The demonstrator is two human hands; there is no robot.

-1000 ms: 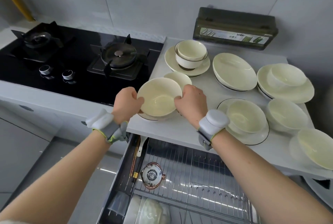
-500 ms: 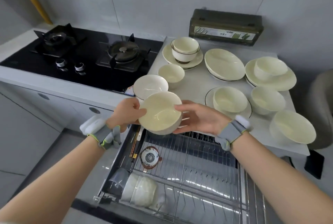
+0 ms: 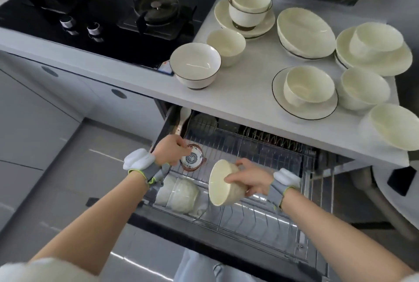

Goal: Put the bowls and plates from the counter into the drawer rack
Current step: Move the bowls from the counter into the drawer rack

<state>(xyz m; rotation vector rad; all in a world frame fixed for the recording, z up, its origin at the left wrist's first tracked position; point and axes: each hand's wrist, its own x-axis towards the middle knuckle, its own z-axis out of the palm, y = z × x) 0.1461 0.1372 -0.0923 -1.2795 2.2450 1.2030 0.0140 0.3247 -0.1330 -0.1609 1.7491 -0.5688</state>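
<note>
Bowl [image 3: 223, 185]: cream, tilted on its side, mouth facing left, just above the drawer rack [image 3: 249, 213] wires.
Right hand [image 3: 247, 183]: fingers and thumb wrapped round its outer wall.
Left hand [image 3: 171, 152]: curled at small patterned bowl [image 3: 191, 159] back-left in rack, seems to pinch its rim.
Table [image 3: 244, 100]: more bowls and plates on top.

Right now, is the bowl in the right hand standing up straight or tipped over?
Tipped. The bowl lies on its side in the right hand, its opening facing left.
</note>
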